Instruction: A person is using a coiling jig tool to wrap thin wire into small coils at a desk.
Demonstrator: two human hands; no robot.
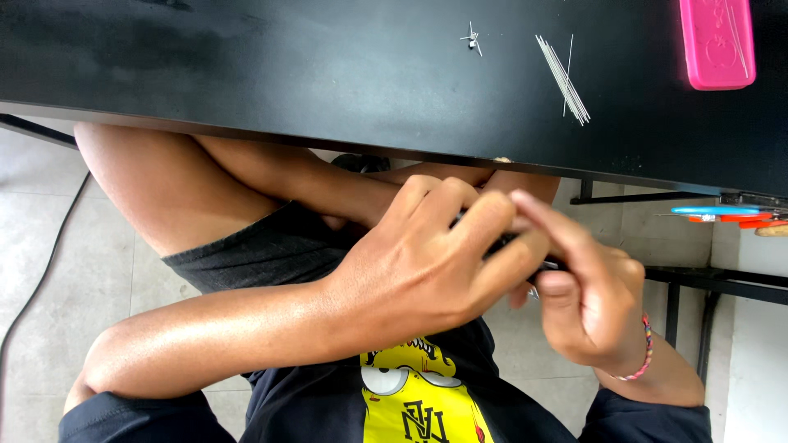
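We hold both hands together below the near edge of the black matte tabletop [246,74], over our lap. Our left hand [427,271] curls its fingers around a small dark tool [513,240], mostly hidden; our right hand [591,303] pinches at it, index finger stretched out. It seems light, rigid and easy to drop, best gripped along its body. Thin silver wire pieces [564,78] lie near the tabletop's far right corner, beside a pink rectangular case [716,41].
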